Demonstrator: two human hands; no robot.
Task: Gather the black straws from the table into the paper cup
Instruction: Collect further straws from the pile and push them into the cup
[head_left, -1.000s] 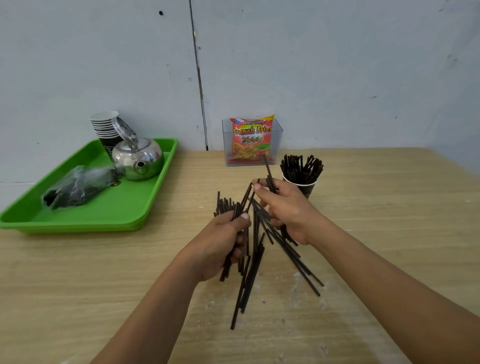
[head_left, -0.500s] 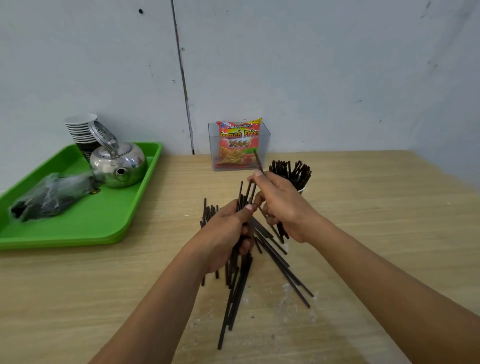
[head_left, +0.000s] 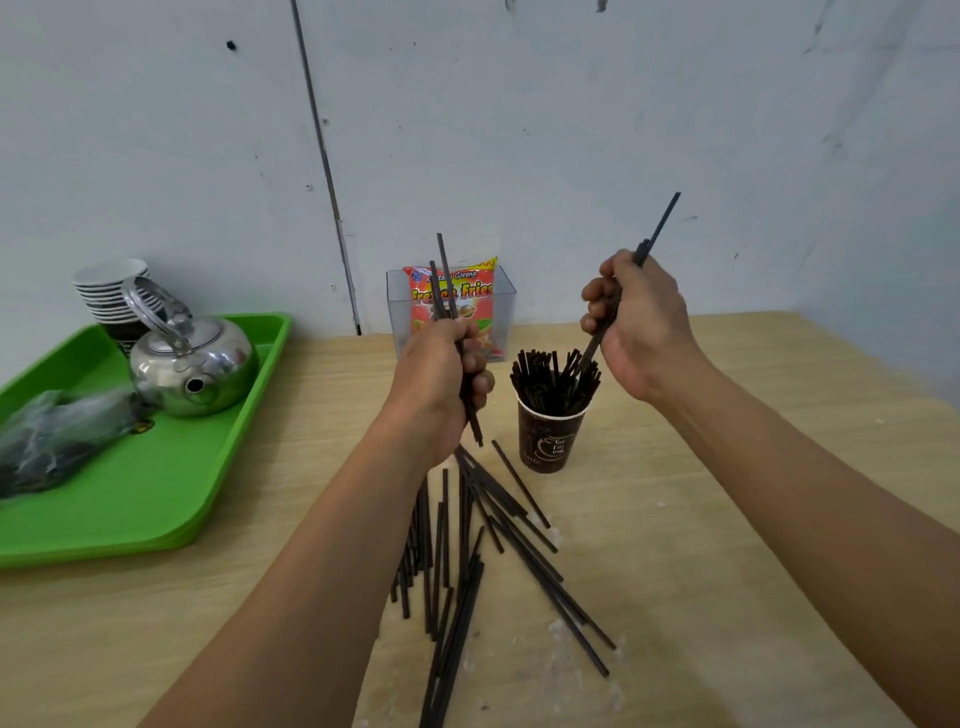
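Your right hand (head_left: 636, 325) grips straws (head_left: 661, 221) over the crowded paper cup (head_left: 550, 436), left hand (head_left: 441, 384) clutches more — jab crookedly and that light cup could tip.

black straws (head_left: 470, 551) scattered, paper cup (head_left: 549, 439) upright, full
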